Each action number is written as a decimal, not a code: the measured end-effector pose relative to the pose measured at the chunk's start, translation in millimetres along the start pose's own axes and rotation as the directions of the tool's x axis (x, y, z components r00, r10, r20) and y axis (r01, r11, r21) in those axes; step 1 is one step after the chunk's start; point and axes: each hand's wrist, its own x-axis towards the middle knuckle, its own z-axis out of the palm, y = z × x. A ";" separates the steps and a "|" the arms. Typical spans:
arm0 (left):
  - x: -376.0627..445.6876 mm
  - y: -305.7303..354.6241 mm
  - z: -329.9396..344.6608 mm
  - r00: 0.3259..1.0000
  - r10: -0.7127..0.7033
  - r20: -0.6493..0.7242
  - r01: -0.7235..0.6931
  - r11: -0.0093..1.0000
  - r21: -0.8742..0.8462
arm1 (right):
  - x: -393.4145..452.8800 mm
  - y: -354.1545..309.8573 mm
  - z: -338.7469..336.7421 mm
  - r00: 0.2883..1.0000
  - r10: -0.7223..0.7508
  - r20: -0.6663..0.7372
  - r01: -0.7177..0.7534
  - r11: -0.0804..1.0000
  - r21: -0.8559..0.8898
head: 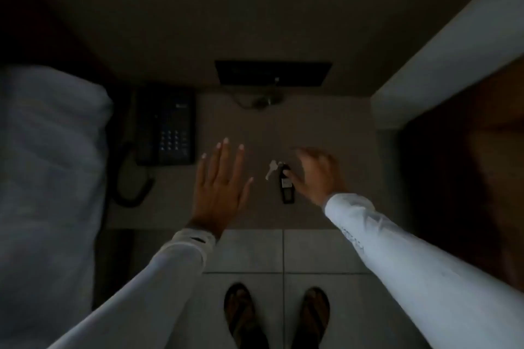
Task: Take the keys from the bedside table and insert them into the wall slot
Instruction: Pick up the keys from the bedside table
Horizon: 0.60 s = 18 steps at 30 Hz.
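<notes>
Right hand (317, 176) closes in on the keys (283, 181)

Fingers curled, touching the fob lying lengthwise toward the counter's (326, 127) front edge, not yet gripping; left hand (219, 181) hovers flat, spread, empty, farther off.

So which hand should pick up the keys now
Right. The right hand already curls at the keys, fingertips on the black fob. The left hand hovers flat and open, off to their left.
</notes>
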 end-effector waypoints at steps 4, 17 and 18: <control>9.1 2.1 66.9 0.997 -0.009 0.071 0.014 0.997 -0.077 | 20.6 13.6 56.0 0.987 0.130 0.089 -0.142 0.980 0.136; 9.9 -8.8 133.0 0.999 0.029 0.012 -0.028 0.998 -0.058 | 47.5 35.4 91.2 0.958 0.258 0.125 -0.281 0.754 0.594; 10.2 -7.5 128.5 0.999 0.024 0.042 -0.022 0.998 -0.057 | 46.0 34.7 87.0 0.952 0.270 0.142 -0.299 0.733 0.611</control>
